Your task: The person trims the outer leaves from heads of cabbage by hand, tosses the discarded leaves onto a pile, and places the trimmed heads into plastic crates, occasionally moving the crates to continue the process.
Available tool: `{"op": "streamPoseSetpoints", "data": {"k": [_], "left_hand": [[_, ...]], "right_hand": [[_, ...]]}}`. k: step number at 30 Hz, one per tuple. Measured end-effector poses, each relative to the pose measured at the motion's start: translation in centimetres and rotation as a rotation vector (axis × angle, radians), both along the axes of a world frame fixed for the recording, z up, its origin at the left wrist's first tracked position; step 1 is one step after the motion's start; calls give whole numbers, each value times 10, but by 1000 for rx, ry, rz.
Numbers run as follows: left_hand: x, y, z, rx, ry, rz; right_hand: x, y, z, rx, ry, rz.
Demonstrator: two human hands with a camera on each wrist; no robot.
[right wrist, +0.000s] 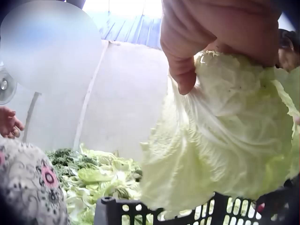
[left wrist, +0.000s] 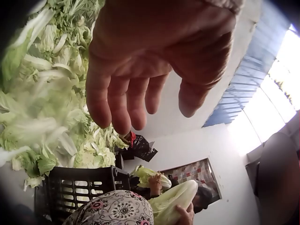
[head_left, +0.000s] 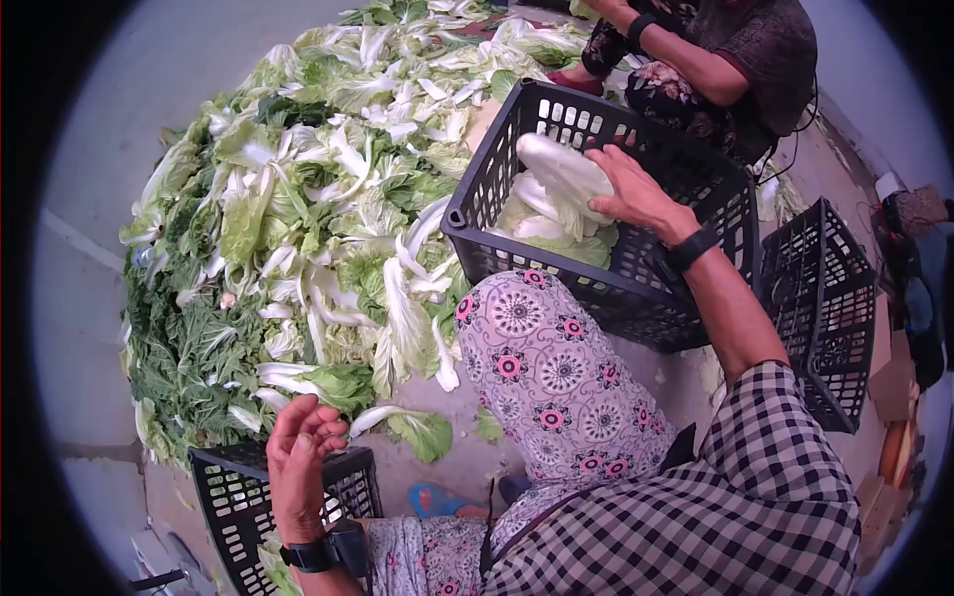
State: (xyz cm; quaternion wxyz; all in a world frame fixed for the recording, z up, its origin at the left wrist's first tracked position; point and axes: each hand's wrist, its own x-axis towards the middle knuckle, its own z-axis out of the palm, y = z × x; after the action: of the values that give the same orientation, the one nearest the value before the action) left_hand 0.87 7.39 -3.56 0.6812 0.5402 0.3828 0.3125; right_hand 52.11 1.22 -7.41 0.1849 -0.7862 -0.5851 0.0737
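Note:
My right hand (head_left: 644, 194) grips a pale napa cabbage (head_left: 561, 167) over a black plastic crate (head_left: 646, 316). The right wrist view shows the thumb pressed against the cabbage's crinkled, light green leaves (right wrist: 220, 126). Inside the crate, more cabbage (head_left: 537, 202) with pale ribs and green leaves lies beneath the held one. On the other side, my left hand (head_left: 301, 459) is raised above a second black crate (head_left: 221, 502), its fingers loosely bent. Nothing sits between fingers and thumb in the left wrist view.
A large heap of loose cabbage leaves (head_left: 298, 228) spreads over the floor left of the crate. Another person (head_left: 760, 70) sits beyond it, with a cabbage (left wrist: 146, 177) in hand in the left wrist view. Further black crates (head_left: 820, 308) stand at the right.

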Motion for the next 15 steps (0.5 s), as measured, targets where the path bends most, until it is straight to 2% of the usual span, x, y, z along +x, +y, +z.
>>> {"op": "streamPoseSetpoints", "data": {"k": [1,5,9,13,15], "left_hand": [[-1,-2,0,-2,16,3],[-1,-5,2,-14,56,-7],[5,-3,4,-22,98,-19],[1,1,5,-11,81,-14],[-11,6,6,35,32,54]], "right_hand": [[1,-2,-4,-142,109,-2],[12,-16,-20,-54,264,30],[13,-21,-7,-37,375,63],[-32,-17,23,-31,562,176],[-53,-12,21,-49,611,268]]}}
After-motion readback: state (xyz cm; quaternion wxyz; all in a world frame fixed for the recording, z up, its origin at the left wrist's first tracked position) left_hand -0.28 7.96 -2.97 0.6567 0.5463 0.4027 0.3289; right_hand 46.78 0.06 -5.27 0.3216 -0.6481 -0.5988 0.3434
